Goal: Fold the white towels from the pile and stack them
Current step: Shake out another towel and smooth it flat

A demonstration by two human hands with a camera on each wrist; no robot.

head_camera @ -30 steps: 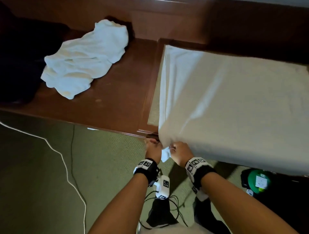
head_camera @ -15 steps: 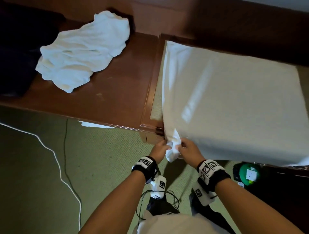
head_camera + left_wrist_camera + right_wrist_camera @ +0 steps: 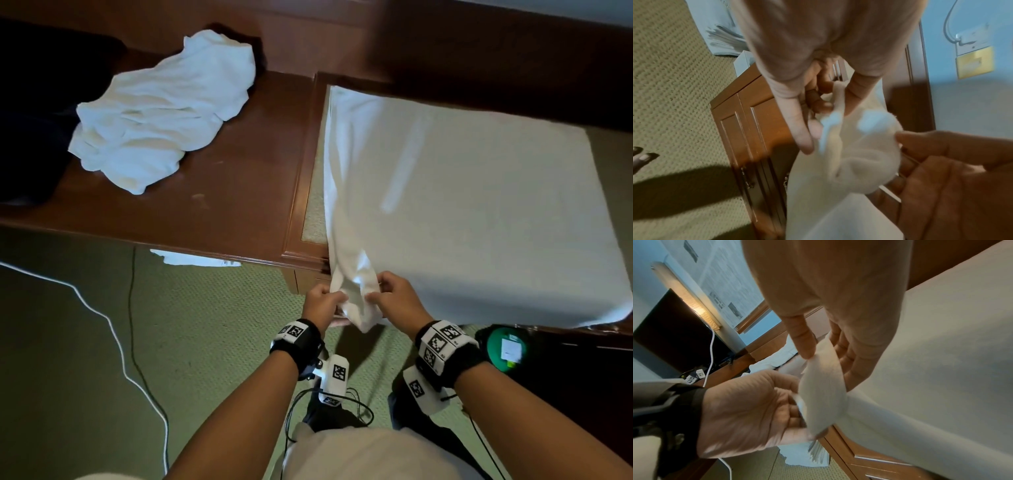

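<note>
A large white towel (image 3: 472, 209) lies spread flat over the right part of the wooden desk (image 3: 219, 192), its near left corner hanging off the front edge. My left hand (image 3: 320, 305) and right hand (image 3: 394, 298) both pinch that bunched corner (image 3: 356, 301) just below the desk edge. In the left wrist view my left thumb and fingers (image 3: 797, 129) hold the towel (image 3: 838, 162); in the right wrist view my right thumb and fingers (image 3: 805, 344) pinch the towel corner (image 3: 822, 386). A crumpled pile of white towels (image 3: 161, 113) sits at the desk's back left.
Green carpet (image 3: 85, 359) lies below, crossed by a white cable (image 3: 113, 329) and a thin dark cable (image 3: 132, 308). A green round object (image 3: 507, 349) sits on the floor under the desk's right side. White paper (image 3: 195, 260) shows beneath the desk edge. A dark object (image 3: 30, 113) fills the far left.
Both hands have drawn the towel's near left corner down and toward me, gathering more cloth between them. The view has shifted slightly; the pile has not moved.
</note>
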